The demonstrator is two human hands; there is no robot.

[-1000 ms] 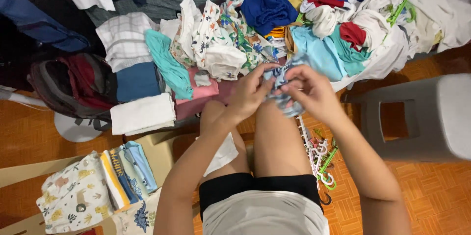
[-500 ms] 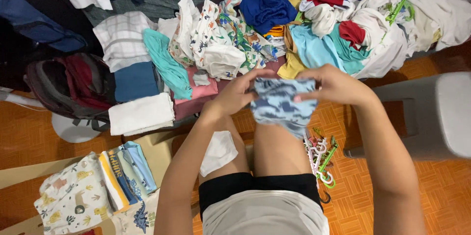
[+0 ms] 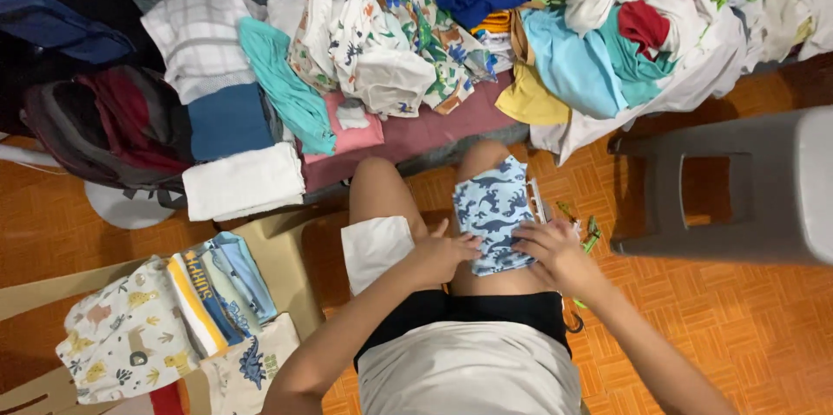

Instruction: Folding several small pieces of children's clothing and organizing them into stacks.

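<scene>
On your right thigh, both hands — left hand, right hand — lie flat on the dinosaur garment; it may slide off the leg.

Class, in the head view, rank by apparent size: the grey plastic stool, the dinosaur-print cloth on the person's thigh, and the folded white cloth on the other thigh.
1. Grey plastic stool
2. Dinosaur-print cloth
3. Folded white cloth

No packages, labels, signs or screens are visible.
</scene>
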